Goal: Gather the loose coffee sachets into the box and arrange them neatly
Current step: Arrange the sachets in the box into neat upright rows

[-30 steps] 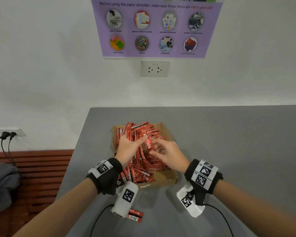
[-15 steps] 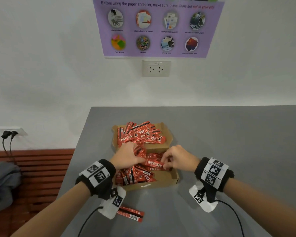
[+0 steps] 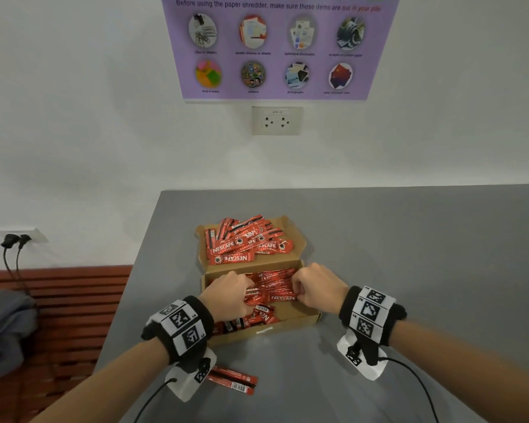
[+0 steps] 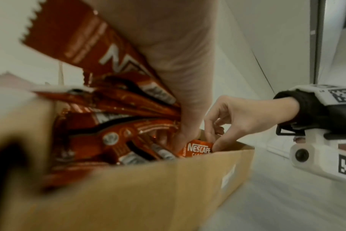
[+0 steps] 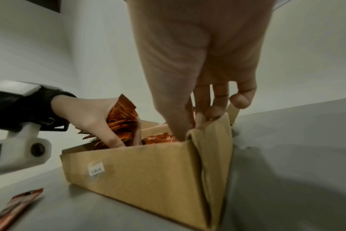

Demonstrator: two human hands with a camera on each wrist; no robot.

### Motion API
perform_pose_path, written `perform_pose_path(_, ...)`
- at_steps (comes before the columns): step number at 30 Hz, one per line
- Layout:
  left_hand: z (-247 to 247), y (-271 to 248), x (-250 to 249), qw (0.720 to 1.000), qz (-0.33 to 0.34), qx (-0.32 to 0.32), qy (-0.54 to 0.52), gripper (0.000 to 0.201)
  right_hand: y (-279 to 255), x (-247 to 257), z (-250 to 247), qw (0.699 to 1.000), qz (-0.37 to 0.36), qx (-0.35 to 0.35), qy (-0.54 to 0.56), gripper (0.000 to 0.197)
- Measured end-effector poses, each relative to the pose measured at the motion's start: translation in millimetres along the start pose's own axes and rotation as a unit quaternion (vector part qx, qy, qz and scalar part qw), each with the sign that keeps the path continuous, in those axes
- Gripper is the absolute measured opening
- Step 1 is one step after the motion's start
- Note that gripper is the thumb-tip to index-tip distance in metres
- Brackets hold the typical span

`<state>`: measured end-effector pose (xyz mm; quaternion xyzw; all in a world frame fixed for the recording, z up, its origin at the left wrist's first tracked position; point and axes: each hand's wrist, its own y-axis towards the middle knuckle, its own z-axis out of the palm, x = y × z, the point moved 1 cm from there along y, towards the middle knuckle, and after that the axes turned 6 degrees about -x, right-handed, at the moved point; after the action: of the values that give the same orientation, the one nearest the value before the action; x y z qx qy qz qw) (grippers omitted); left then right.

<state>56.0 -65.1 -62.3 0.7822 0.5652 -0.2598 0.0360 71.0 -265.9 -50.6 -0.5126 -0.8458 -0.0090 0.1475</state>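
Observation:
An open brown cardboard box point(image 3: 287, 326) sits on the grey table point(image 3: 409, 254), holding several red coffee sachets point(image 3: 275, 282). More sachets point(image 3: 245, 245) lie heaped on its folded-back lid. My left hand point(image 3: 245, 293) is inside the box at the left and grips a bundle of sachets point(image 5: 121, 115). At the box's right end, my right hand point(image 3: 298, 290) pinches the end of one sachet point(image 4: 198, 150) lying flat. Two loose sachets point(image 3: 231, 381) lie on the table near my left wrist.
The table's left edge point(image 3: 129, 294) runs close to the box, with a wooden bench point(image 3: 74, 300) and grey cloth point(image 3: 3, 331) below. A white wall with a socket point(image 3: 277, 120) and a poster point(image 3: 278, 47) stands behind. Bare table spreads to the right.
Both hands have drawn back from the heap on the lid into the near part of the box, bringing sachets with them. The loose sachets on the table have not moved.

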Motion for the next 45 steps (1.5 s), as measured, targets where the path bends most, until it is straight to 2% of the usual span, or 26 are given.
perform_pose_path(4,-4,-4,0,0.999,0.042,0.003,0.028,0.007,0,2,2,1.000,-0.001,0.001,-0.010,0.012)
perform_pose_path(7,-6,-6,0,0.997,0.058,0.007,0.051,0.007,2,5,3,1.000,-0.002,-0.002,-0.019,0.012)
perform_pose_path(10,-7,-7,0,0.996,0.066,0.006,0.060,0.015,3,4,4,1.000,0.003,-0.007,-0.008,0.010)
perform_pose_path(14,-8,-5,1,0.997,0.068,-0.033,0.010,0.014,3,0,4,1.000,0.005,-0.011,0.010,0.007)
perform_pose_path(19,-5,4,-7,0.995,0.059,-0.073,-0.018,0.025,4,-2,4,1.000,-0.004,-0.011,0.005,0.007)
perform_pose_path(21,-4,6,-10,0.992,0.041,-0.093,-0.072,0.024,3,-2,2,1.000,-0.012,-0.014,0.008,0.008)
perform_pose_path(23,-5,5,-15,0.976,0.009,-0.122,-0.180,0.014,3,-2,-6,0.997,-0.014,-0.053,0.046,0.015)
perform_pose_path(25,-12,3,-21,0.944,-0.021,-0.170,-0.282,0.005,2,7,-14,0.984,-0.030,-0.104,0.141,0.020)
perform_pose_path(28,-19,7,-23,0.884,-0.058,-0.226,-0.405,0.024,4,34,-15,0.967,-0.061,-0.085,0.232,0.027)
perform_pose_path(30,-21,12,-23,0.850,-0.079,-0.239,-0.462,0.046,6,47,-7,0.959,-0.046,-0.106,0.259,0.019)
perform_pose_path(31,-21,13,-21,0.842,-0.090,-0.245,-0.472,0.054,9,48,-4,0.952,-0.024,-0.127,0.278,0.016)
perform_pose_path(34,-20,17,-12,0.821,-0.122,-0.266,-0.491,0.060,13,45,-3,0.926,0.041,-0.167,0.336,0.016)
perform_pose_path(36,-18,17,-9,0.814,-0.145,-0.260,-0.498,0.086,14,43,-4,0.920,0.050,-0.173,0.349,0.012)
perform_pose_path(37,-18,17,-8,0.814,-0.149,-0.256,-0.500,0.089,14,42,-5,0.920,0.049,-0.181,0.346,0.012)
perform_pose_path(38,-18,17,-8,0.814,-0.150,-0.256,-0.500,0.079,15,42,-6,0.920,0.049,-0.193,0.339,0.012)
perform_pose_path(40,-20,15,-12,0.808,-0.130,-0.276,-0.504,0.043,14,37,-8,0.917,0.055,-0.221,0.327,0.012)
perform_pose_path(41,-20,16,-12,0.807,-0.117,-0.282,-0.506,0.031,13,33,-10,0.914,0.060,-0.237,0.323,0.011)
perform_pose_path(43,-21,15,-11,0.805,-0.105,-0.281,-0.511,0.028,10,26,-13,0.911,0.060,-0.260,0.314,0.007)
perform_pose_path(45,-24,13,-10,0.807,-0.121,-0.246,-0.523,0.032,8,23,-14,0.919,0.044,-0.269,0.285,0.003)
